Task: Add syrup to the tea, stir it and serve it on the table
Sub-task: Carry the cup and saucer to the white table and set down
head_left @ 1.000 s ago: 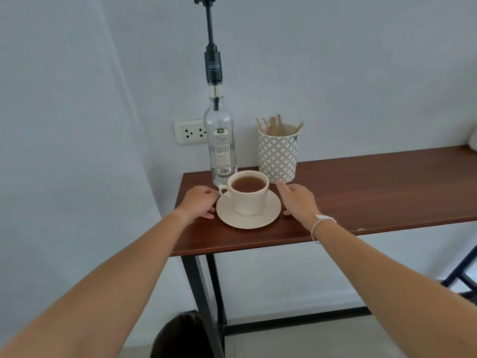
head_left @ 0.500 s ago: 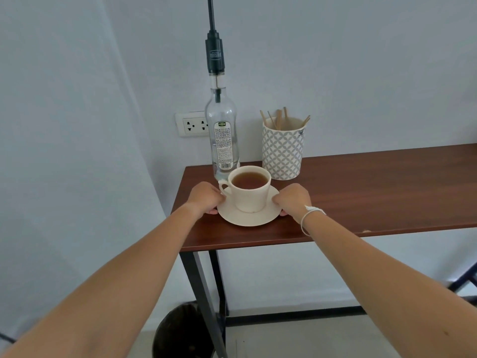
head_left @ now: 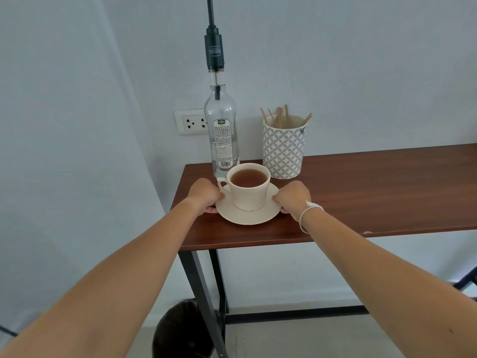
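Observation:
A cream cup of brown tea (head_left: pixel 249 187) stands on a cream saucer (head_left: pixel 246 217) near the left end of a dark wooden table (head_left: pixel 361 197). My left hand (head_left: pixel 204 196) grips the saucer's left rim with curled fingers, right by the cup's handle. My right hand (head_left: pixel 293 198), with a white band at the wrist, grips the right rim. Behind the cup stands a clear glass syrup bottle (head_left: pixel 223 130) with a tall black pump. A patterned holder (head_left: pixel 283 148) to its right has several wooden stir sticks.
The table stands against a pale wall with a white double socket (head_left: pixel 189 121) behind the bottle. A dark round bin (head_left: pixel 180 329) sits on the floor beside the black table leg. Bare tabletop stretches to the right.
Both hands have moved in from beside the saucer and curled round its two rims. The view has shifted slightly closer and lower.

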The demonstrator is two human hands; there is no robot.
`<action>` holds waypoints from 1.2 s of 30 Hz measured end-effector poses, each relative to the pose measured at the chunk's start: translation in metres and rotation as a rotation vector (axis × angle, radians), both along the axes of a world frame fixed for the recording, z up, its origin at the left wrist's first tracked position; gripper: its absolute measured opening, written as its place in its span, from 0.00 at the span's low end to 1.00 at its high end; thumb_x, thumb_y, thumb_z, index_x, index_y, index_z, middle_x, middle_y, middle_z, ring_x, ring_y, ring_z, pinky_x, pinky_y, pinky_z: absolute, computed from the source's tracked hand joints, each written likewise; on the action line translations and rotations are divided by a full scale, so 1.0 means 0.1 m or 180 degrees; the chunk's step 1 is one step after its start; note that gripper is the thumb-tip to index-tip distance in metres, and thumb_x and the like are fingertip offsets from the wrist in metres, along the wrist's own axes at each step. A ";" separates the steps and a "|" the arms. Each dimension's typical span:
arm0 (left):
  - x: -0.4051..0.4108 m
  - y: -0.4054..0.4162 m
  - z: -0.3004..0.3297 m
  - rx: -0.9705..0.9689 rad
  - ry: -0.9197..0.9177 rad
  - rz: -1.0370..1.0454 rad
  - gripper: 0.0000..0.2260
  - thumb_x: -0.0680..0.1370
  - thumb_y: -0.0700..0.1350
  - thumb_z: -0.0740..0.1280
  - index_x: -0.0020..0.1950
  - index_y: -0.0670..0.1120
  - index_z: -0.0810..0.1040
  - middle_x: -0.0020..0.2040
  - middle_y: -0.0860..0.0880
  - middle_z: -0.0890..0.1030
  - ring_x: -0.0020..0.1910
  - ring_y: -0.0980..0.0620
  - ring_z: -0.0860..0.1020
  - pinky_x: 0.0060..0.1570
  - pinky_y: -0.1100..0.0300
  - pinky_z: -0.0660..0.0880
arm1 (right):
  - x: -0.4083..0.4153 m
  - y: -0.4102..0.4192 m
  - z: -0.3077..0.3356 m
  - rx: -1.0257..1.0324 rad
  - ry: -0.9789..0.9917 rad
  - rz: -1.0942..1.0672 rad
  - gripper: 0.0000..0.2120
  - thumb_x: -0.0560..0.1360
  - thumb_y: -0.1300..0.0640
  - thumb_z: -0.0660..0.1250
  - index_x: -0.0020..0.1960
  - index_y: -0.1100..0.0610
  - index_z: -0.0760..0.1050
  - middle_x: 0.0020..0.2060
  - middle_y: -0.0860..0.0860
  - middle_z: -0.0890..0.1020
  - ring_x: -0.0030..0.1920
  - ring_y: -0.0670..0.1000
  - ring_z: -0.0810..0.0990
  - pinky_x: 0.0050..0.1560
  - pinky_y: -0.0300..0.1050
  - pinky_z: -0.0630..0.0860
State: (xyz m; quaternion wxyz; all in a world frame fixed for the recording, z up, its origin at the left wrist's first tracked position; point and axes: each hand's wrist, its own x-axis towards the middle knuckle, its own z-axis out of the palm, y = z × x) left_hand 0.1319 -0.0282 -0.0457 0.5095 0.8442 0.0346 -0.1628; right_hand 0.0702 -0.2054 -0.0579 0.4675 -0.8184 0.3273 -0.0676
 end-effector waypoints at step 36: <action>-0.17 0.54 0.23 -0.0561 0.0155 0.0108 0.06 0.78 0.32 0.62 0.54 0.37 0.73 0.45 0.43 0.77 0.47 0.45 0.78 0.38 0.55 0.77 | -0.07 0.43 0.18 0.1192 -0.0227 -0.0040 0.13 0.73 0.67 0.66 0.57 0.66 0.76 0.46 0.59 0.77 0.37 0.52 0.73 0.38 0.40 0.72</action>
